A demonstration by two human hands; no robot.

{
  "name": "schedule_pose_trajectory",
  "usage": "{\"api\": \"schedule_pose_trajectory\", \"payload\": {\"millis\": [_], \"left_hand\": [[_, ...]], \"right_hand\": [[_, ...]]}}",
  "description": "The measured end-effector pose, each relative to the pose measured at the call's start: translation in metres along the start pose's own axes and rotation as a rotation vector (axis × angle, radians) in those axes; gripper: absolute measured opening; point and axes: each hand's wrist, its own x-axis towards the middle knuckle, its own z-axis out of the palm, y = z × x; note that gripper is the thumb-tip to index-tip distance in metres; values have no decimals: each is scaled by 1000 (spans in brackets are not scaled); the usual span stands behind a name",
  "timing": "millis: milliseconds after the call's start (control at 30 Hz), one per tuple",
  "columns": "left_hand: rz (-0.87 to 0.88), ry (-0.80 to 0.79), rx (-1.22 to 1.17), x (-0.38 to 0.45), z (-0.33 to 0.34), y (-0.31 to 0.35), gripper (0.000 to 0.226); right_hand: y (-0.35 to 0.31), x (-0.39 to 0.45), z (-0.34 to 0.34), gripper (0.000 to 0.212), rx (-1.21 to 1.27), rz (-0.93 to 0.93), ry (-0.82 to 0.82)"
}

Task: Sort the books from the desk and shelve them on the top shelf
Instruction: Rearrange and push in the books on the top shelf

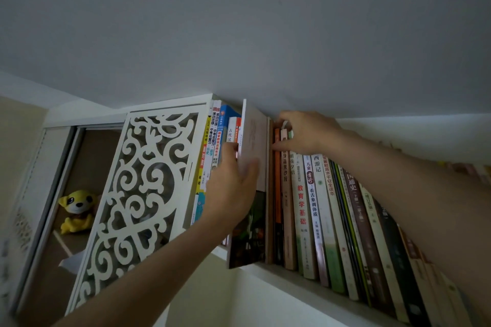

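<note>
**A book going into the top shelf row**

Head view: The person reaches up with both arms to the top shelf (279,272), which sits just under the ceiling. The left hand (233,191) grasps a book (252,167) by its front edge, thumb on the near cover and fingers on the far side. The book stands upright in a gap between two groups of books. Its long axis runs up and down, a little tilted, and its lower corner sticks out past the shelf edge, so I judge it only partly pushed in. The spine seems to point into the shelf, but I cannot see this for sure.

The right hand (305,133) is curled over the tops of the books on the right (332,220), pressing or holding them aside; it does not carry anything.

Many books already stand in the row, so the shelving looks well advanced. What is left on the desk I cannot tell, because the desk is not visible. A carved white panel (138,194) stands on the left.
</note>
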Motion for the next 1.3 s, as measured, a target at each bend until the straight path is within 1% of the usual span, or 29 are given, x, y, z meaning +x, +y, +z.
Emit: {"api": "schedule_pose_trajectory", "payload": {"millis": [67,100,167,233,300,433,567,633,733,800,933,1000,1067,1200,1300], "left_hand": [[-32,-101,149,-10,0,-5,44],[-43,-126,185,-12,0,-6,52],[-51,-149,207,-13,-4,-4,58],[-28,-146,251,-15,-12,-2,61],[-6,-129,258,-19,-26,-3,62],[27,-79,169,-25,-48,-3,55],[57,-48,156,-28,-47,-5,39],[41,-39,139,-28,-51,-8,36],[46,-59,115,-27,-54,-6,47],[63,-65,117,-28,-52,-5,53],[54,-64,111,-29,-44,-5,53],[54,-33,127,-28,-38,-6,52],[38,5,155,-25,-30,-8,55],[-25,24,204,-13,-4,-5,66],[-49,-12,125,-14,4,-4,71]], "right_hand": [[-1,-2,-1,58,-14,2,-2],[-1,-2,-2,59,-18,8,-5],[-2,-4,-3,59,-26,24,2],[-2,-5,-3,54,-36,29,33],[-1,-6,-1,50,-29,26,54],[-3,-7,-2,52,8,31,33],[-3,-8,-4,52,-1,27,10],[-3,-7,-2,50,7,29,16],[-4,-6,-1,44,21,26,20],[-4,-6,-1,44,12,27,23],[-3,-5,1,48,-14,28,31],[-2,-4,1,48,-14,22,37],[-1,-3,2,49,-16,18,41],[0,-2,4,54,-19,17,40],[2,-3,4,55,-6,11,47]]}}
